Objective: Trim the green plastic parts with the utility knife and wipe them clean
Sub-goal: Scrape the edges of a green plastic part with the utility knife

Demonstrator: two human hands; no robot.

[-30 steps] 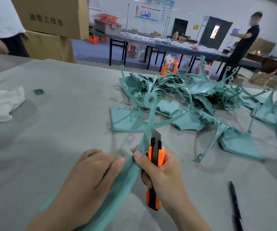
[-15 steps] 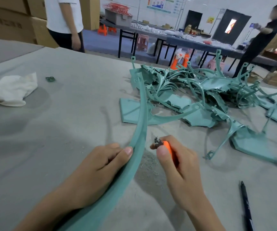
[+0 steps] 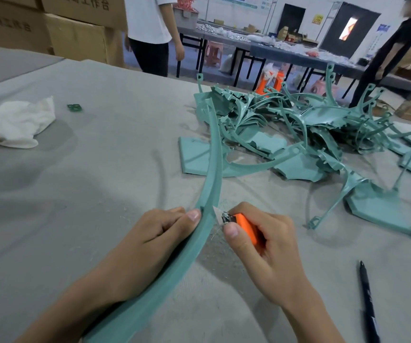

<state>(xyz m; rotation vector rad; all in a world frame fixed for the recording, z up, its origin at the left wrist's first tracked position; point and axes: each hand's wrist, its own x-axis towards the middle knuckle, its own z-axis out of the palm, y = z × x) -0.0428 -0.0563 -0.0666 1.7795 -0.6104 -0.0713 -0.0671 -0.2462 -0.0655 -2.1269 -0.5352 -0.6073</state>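
Observation:
A long curved green plastic strip (image 3: 213, 169) arcs from the bottom left up toward the pile of green plastic parts (image 3: 306, 129). My left hand (image 3: 150, 241) grips the strip, thumb tip pressed on its edge. My right hand (image 3: 266, 246) is curled round the orange utility knife (image 3: 245, 226), whose metal tip points at the strip's right edge just beside my left thumb. A white cloth (image 3: 16, 122) lies crumpled at the far left of the grey table (image 3: 100, 169).
A black pen (image 3: 367, 300) lies at the lower right. A small green offcut (image 3: 75, 107) sits near the cloth. Fine shavings litter the table by my hands. Cardboard boxes (image 3: 75, 33) stand behind the table, and two people stand beyond it.
The knife swung from upright against the strip to lying low with its tip at the strip's edge. My view shifted, and the person in white came into sight.

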